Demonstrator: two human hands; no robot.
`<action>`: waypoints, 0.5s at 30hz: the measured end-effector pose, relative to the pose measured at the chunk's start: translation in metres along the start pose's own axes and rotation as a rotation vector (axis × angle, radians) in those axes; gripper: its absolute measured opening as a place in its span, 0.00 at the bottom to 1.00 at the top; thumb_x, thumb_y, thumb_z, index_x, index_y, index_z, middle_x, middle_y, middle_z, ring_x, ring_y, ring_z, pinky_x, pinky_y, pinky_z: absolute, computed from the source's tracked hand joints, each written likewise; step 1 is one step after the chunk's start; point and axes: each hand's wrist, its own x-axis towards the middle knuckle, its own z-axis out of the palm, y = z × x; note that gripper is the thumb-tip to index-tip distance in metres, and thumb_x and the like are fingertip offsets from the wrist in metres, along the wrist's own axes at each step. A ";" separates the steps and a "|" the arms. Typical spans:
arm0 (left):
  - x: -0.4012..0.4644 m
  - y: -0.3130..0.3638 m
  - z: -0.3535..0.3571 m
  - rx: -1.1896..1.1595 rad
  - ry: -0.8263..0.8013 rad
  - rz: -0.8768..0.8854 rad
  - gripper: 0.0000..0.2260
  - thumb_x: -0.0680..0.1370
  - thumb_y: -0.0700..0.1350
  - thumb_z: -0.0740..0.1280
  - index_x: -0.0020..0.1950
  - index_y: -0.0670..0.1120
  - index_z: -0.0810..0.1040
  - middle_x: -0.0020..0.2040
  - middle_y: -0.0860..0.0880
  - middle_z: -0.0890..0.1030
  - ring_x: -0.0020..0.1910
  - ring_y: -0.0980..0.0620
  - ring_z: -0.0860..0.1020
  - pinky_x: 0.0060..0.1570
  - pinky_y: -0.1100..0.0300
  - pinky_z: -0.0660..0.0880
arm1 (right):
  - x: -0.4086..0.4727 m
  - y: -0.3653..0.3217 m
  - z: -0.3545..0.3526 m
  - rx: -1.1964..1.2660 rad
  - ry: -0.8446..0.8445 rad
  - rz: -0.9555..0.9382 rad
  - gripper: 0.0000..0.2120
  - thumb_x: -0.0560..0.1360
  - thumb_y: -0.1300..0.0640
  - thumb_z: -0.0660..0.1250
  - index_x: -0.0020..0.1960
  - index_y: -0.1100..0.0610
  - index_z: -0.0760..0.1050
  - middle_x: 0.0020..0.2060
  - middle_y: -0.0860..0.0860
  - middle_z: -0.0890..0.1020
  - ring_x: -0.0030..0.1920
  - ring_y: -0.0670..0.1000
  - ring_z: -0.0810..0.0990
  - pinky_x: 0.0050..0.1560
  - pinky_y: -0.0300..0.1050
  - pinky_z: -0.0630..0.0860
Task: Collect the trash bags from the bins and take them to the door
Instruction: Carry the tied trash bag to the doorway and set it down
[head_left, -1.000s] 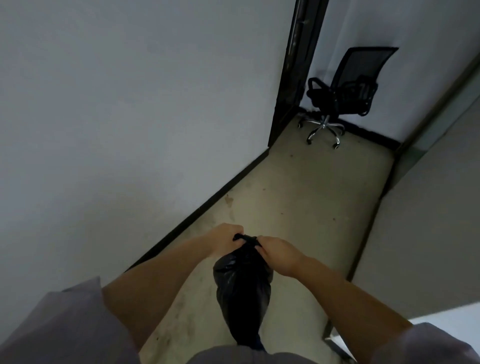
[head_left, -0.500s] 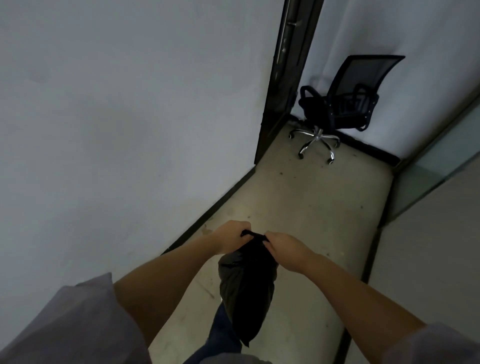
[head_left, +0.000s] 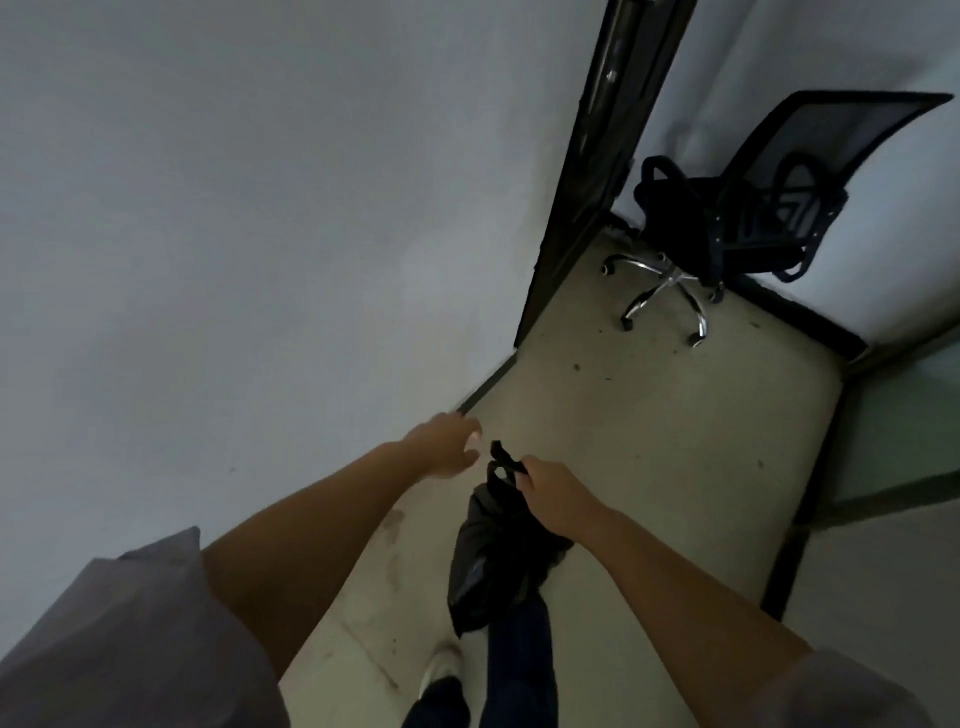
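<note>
One black trash bag (head_left: 498, 551) is gripped at its knotted top by the right hand (head_left: 550, 493); the left hand (head_left: 447, 447) is spread, empty, beside it.

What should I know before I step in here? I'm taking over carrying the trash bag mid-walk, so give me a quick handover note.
Right hand: shut on the gathered neck of the black trash bag; that grip alone carries it, the bag hanging in front of the legs.
Left hand: open, off the bag, fingers spread toward the wall.
Ahead: dark door frame on the left of the corridor, black office chair just past it.
Done: one bag collected and closed at the top.
Left: walk it to the door and set it down. No bins or other bags in view.
</note>
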 end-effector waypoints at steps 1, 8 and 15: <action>0.016 -0.010 -0.008 0.028 0.013 -0.021 0.16 0.81 0.49 0.58 0.67 0.47 0.69 0.66 0.43 0.71 0.65 0.44 0.69 0.63 0.50 0.69 | 0.023 0.005 -0.005 -0.021 -0.016 -0.008 0.10 0.82 0.55 0.51 0.44 0.57 0.63 0.31 0.47 0.67 0.30 0.47 0.67 0.32 0.41 0.65; 0.152 -0.063 -0.017 0.371 0.214 -0.017 0.16 0.81 0.47 0.55 0.68 0.47 0.69 0.67 0.45 0.71 0.66 0.46 0.69 0.68 0.52 0.65 | 0.188 0.064 -0.003 -0.094 -0.050 0.005 0.12 0.83 0.55 0.50 0.54 0.61 0.68 0.43 0.55 0.75 0.37 0.50 0.72 0.36 0.39 0.65; 0.242 -0.147 0.017 0.874 0.398 0.003 0.19 0.79 0.43 0.57 0.70 0.44 0.69 0.74 0.39 0.65 0.76 0.41 0.59 0.72 0.38 0.38 | 0.318 0.122 0.054 -0.070 0.046 -0.031 0.15 0.83 0.55 0.50 0.58 0.65 0.69 0.53 0.61 0.78 0.51 0.59 0.78 0.43 0.44 0.66</action>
